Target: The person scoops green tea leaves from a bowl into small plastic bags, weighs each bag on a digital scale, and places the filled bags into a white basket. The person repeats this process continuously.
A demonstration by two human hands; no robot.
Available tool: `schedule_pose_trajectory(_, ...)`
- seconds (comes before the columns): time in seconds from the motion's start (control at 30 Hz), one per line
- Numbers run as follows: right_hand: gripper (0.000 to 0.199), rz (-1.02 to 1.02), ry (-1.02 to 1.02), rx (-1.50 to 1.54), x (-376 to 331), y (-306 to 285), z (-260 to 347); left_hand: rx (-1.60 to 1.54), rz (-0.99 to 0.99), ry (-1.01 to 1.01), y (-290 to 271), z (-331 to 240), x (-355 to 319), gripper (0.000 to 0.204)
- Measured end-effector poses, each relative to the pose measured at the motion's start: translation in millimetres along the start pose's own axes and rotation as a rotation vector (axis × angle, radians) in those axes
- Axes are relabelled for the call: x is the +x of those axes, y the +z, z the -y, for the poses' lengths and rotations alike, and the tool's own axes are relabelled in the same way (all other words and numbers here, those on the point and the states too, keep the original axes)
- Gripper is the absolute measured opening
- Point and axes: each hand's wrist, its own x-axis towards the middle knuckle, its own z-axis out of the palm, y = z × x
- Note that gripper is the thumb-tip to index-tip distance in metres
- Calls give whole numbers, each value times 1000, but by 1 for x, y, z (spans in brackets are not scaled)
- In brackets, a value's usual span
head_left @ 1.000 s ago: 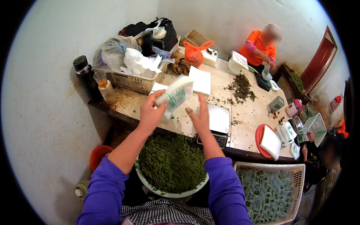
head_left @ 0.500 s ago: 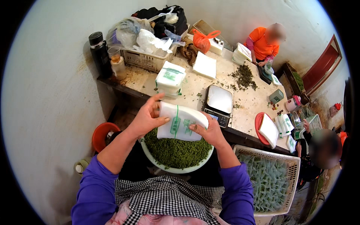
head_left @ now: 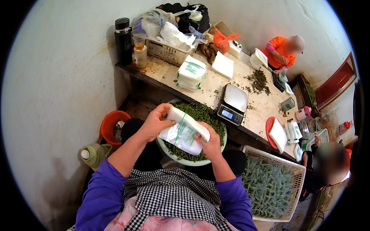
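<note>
A white pouch held over a bowl of green leaves

The white pouch [head_left: 184,132] is gripped at its upper edge by the left hand [head_left: 154,124] and at its lower right corner by the right hand [head_left: 210,144], fingers closed on it, above the bowl [head_left: 185,161] below the bench [head_left: 208,82]. Should the pouch tilt or the grip slacken, leaves could be spilled past the rim.
</note>
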Motion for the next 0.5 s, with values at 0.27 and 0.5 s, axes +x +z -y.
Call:
schedule_pose_trajectory(0.27,36,-69,-32,-99,-6,25,-3,677,-316,259,12,4,-24,60)
schedule_pose_trajectory(0.5,32,62,-142,-75,-3,22,-7,660,-243,298,-28,6,-32,35)
